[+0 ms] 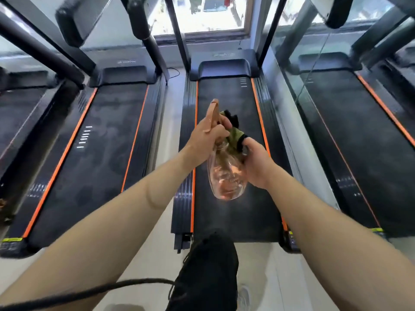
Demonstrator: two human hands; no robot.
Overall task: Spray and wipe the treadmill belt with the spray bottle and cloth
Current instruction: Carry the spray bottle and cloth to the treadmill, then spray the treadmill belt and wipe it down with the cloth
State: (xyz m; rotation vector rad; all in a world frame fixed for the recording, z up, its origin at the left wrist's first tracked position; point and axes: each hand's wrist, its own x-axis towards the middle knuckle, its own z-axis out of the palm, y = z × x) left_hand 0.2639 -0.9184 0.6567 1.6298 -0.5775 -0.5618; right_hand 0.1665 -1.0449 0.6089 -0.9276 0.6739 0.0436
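Note:
A clear spray bottle (pixel 226 178) with an orange-brown trigger head hangs over the black treadmill belt (pixel 226 102), which has orange side stripes. My left hand (pixel 207 135) is wrapped around the bottle's neck and trigger. A green and black cloth (pixel 232 126) is bunched right beside the bottle's neck, between both hands. My right hand (pixel 258 162) holds the cloth's lower end, and its fingers press against the bottle's side. Both hands are held above the middle of the belt.
A second treadmill (pixel 94 135) stands to the left, across a strip of pale floor. A glass or mirror panel (pixel 298 122) rises along the right side. Upright posts and a motor cover (pixel 224 66) stand at the far end. My dark-trousered leg (pixel 208 272) is at the belt's near end.

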